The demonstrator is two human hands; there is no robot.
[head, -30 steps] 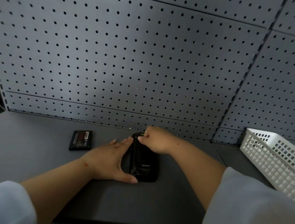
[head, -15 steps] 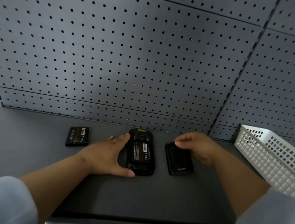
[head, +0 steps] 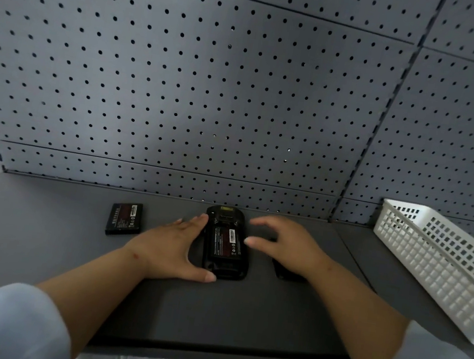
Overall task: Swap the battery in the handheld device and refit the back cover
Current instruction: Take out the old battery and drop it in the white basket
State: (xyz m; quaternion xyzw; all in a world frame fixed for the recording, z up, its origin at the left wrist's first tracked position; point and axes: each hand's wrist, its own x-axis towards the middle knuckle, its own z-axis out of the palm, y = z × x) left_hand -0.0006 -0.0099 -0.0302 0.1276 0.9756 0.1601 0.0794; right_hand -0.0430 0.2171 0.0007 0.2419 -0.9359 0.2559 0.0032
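The black handheld device (head: pixel 221 270) lies face down on the grey bench with its back open, and a battery (head: pixel 226 243) with a red and white label sits in its bay. My left hand (head: pixel 173 246) rests flat against the device's left side, thumb at its near corner. My right hand (head: pixel 287 247) hovers just right of the device with fingers spread, holding nothing. The black back cover (head: pixel 285 274) lies under that hand, mostly hidden. A second loose battery (head: pixel 124 218) lies on the bench to the left.
A white perforated plastic basket (head: pixel 442 269) stands at the right edge of the bench. A grey pegboard wall (head: pixel 212 84) rises directly behind the device. The bench's front edge (head: pixel 205 354) runs near my forearms.
My right hand lifted the back cover off the device, set it down to the right, and has now swung back toward the exposed battery. My left hand stayed against the device.
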